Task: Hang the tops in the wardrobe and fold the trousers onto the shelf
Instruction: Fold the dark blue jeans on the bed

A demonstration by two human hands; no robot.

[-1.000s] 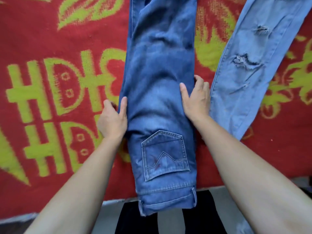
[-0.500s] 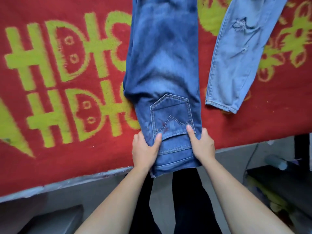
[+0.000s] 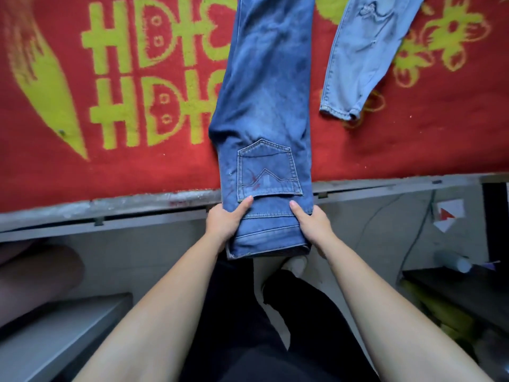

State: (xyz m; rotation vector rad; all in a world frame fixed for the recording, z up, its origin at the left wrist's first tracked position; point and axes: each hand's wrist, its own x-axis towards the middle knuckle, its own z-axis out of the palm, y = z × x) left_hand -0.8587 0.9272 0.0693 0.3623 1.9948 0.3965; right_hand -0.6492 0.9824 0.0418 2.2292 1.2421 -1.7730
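Observation:
Dark blue jeans (image 3: 264, 100) lie folded lengthwise on a red blanket, back pocket up, with the waistband hanging over the bed's near edge. My left hand (image 3: 224, 220) grips the waistband's left side, thumb on top just below the pocket. My right hand (image 3: 312, 223) grips the right side the same way. A second pair, light blue ripped jeans (image 3: 363, 51), lies on the blanket to the right, its leg hem pointing toward me.
The red blanket (image 3: 110, 166) with yellow-green patterns covers the bed; its grey frame edge (image 3: 110, 208) runs across the middle. Below are my black trousers (image 3: 248, 312), a grey surface (image 3: 55, 340) at the lower left and clutter on the floor at the right.
Both hands slid from the jeans' thigh sides down to the waistband and took hold of it. The waistband now hangs further over the bed edge, and the view shifted down.

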